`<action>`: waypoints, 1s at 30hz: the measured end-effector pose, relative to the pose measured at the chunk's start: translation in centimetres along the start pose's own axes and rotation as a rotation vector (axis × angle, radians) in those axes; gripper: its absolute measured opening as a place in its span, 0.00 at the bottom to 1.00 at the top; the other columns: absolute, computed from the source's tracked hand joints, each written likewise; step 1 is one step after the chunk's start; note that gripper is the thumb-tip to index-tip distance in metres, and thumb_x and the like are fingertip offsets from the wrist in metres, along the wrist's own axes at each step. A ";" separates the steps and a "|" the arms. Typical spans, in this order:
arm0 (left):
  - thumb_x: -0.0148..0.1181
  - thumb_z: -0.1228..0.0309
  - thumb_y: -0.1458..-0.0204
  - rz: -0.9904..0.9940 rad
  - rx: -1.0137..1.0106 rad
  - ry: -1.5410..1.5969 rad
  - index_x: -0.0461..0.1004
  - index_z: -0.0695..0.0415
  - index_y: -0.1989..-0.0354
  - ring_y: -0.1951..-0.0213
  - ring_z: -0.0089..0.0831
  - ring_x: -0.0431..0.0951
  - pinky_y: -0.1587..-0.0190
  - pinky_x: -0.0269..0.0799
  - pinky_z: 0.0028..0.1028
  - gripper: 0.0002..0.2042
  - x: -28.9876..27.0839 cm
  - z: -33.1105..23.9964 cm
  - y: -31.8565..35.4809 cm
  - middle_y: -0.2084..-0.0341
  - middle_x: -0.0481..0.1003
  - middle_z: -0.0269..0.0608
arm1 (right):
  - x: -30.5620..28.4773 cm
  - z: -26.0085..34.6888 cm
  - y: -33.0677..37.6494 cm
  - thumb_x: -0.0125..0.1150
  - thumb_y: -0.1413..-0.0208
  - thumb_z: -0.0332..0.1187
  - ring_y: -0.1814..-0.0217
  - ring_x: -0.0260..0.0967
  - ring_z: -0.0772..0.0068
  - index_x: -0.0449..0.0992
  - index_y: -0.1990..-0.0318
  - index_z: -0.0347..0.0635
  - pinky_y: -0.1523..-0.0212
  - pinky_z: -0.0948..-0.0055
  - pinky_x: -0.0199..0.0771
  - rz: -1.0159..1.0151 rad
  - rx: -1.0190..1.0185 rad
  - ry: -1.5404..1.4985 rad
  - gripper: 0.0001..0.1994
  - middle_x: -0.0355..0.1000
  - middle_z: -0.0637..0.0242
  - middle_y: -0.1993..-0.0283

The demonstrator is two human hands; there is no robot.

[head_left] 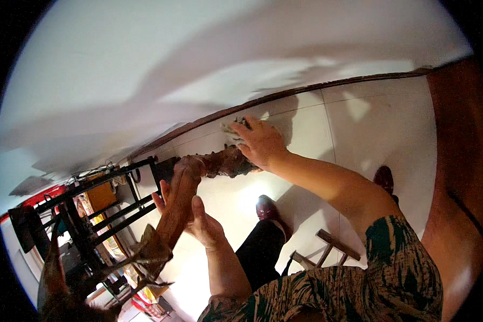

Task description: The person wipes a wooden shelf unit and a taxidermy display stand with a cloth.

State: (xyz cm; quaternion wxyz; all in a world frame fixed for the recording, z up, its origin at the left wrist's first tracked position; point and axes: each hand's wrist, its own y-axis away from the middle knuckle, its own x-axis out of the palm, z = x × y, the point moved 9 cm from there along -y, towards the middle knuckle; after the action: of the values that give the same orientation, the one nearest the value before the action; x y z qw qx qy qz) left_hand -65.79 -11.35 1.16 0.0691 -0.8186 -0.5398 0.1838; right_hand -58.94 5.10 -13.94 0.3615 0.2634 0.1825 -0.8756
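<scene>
Brown polished wood forms the long, knobbly, root-like piece (181, 196), which runs slantwise from the lower left toward the middle of the view, bends, and ends in a darker, lumpy part close below the right hand (263, 144). The bare left hand (205, 228) is near the middle of this piece: its thumb stands upright just beside the right edge of the wood, while some fingertips (160, 199) show past the left edge, so that the wood passes in front, between thumb and fingers. These fingers are spread rather loosely; how firmly the palm bears on the wood is hidden, and I cannot tell it. The right hand has its fingers bent over a crumpled grey cloth (232, 132), gripping it just above the lumpy end; whether the cloth touches the wood is not clear. Beyond both hands are the white smooth wall (107, 75) and the pale tiled floor (365, 118). On the left stands a black bar frame (124, 221), and near the person's dark red shiny shoe (266, 208) there is a small brown wooden stool (338, 245).
</scene>
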 end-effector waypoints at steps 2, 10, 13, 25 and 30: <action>0.65 0.71 0.53 0.000 -0.014 0.004 0.50 0.59 0.34 0.36 0.42 0.58 0.34 0.55 0.46 0.38 -0.2 0.7 -1.0 0.38 0.58 0.48 | 2.2 0.3 -0.9 0.65 0.53 0.33 0.50 0.66 0.50 0.68 0.43 0.51 0.54 0.54 0.72 0.072 -0.083 0.092 0.26 0.63 0.58 0.44; 0.60 0.71 0.51 -0.011 0.032 -0.153 0.60 0.64 0.42 0.43 0.42 0.66 0.38 0.62 0.40 0.27 -1.1 0.3 -1.4 0.44 0.64 0.52 | 5.5 -4.5 13.6 0.67 0.59 0.27 0.49 0.63 0.54 0.75 0.49 0.54 0.49 0.55 0.71 0.416 -0.071 0.022 0.24 0.64 0.60 0.43; 0.62 0.73 0.51 0.023 -0.037 -0.137 0.56 0.59 0.41 0.36 0.43 0.59 0.34 0.59 0.44 0.29 -1.4 0.8 -1.4 0.40 0.60 0.51 | 0.0 -2.5 8.2 0.65 0.58 0.23 0.45 0.62 0.50 0.70 0.44 0.51 0.49 0.57 0.70 0.079 -0.052 -0.135 0.28 0.61 0.57 0.39; 0.62 0.70 0.51 0.032 -0.058 -0.142 0.55 0.57 0.42 0.35 0.43 0.56 0.34 0.56 0.44 0.29 -1.0 1.0 -1.6 0.40 0.59 0.51 | 2.3 -1.5 5.8 0.67 0.61 0.24 0.46 0.63 0.52 0.70 0.44 0.55 0.49 0.57 0.70 0.145 -0.102 -0.022 0.31 0.62 0.59 0.42; 0.62 0.71 0.51 0.046 -0.053 -0.146 0.55 0.57 0.42 0.36 0.43 0.57 0.34 0.57 0.45 0.29 0.0 0.6 -1.6 0.40 0.59 0.51 | 4.0 -4.3 -0.9 0.59 0.51 0.33 0.45 0.66 0.51 0.72 0.46 0.49 0.49 0.54 0.70 0.040 0.029 -0.184 0.21 0.66 0.53 0.42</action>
State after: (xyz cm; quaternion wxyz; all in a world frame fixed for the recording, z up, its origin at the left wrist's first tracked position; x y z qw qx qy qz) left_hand -67.36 -10.72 1.08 0.0038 -0.8167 -0.5292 0.2302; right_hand -60.61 5.76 -19.65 0.3903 0.1905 0.1305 -0.8913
